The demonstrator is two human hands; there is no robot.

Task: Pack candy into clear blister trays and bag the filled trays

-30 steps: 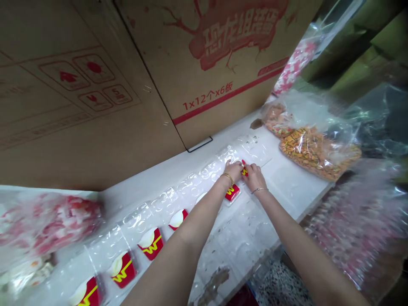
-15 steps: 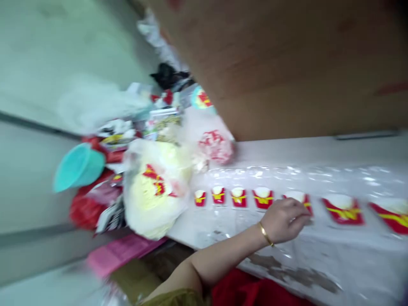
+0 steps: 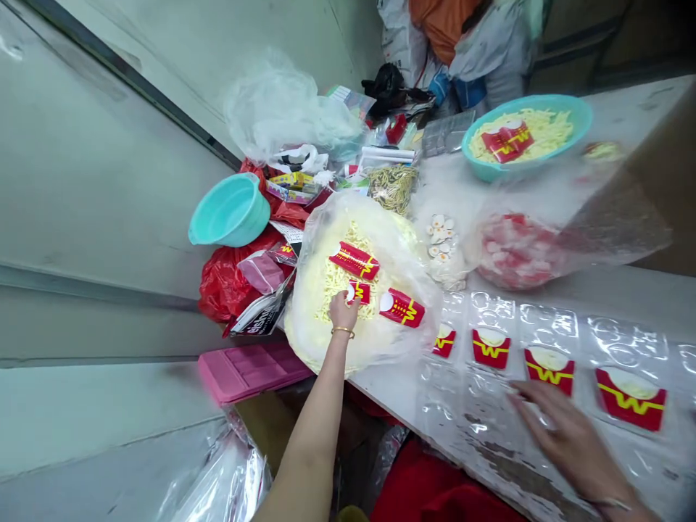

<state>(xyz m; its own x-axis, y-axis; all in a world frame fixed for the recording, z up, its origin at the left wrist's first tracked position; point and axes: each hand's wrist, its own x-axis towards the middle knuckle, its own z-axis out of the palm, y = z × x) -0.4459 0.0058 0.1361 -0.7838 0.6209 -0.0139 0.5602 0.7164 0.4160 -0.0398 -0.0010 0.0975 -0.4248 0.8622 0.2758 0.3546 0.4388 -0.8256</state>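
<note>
My left hand (image 3: 344, 310), with a gold bangle at the wrist, reaches into an open clear plastic bag (image 3: 309, 348) of pale yellow fry-shaped pieces (image 3: 329, 293). Its fingers are closed on the edge of a small red miniature fries box (image 3: 359, 292) with a yellow W-like mark. Two stacks of the same boxes, one above (image 3: 354, 261) and one to the right (image 3: 402, 308), lie on the fries. My right hand (image 3: 565, 435), slightly blurred, hovers with fingers stretched out over a clear pocketed plastic sheet (image 3: 478, 428). A row of red fries boxes (image 3: 549, 373) lies along that sheet.
A turquoise basin (image 3: 576, 119) of fries and boxes stands at the back. Nearby are a bag of red-and-white pieces (image 3: 516, 250) and small white flower-like pieces (image 3: 440, 235). Left of the table are a turquoise bowl (image 3: 228, 210), red bags (image 3: 222, 283) and a pink tray (image 3: 250, 370).
My left hand has moved left from the row of fries boxes to the bag of fries. My right hand has come into view. The camera has turned, and the large brown surface mostly left view.
</note>
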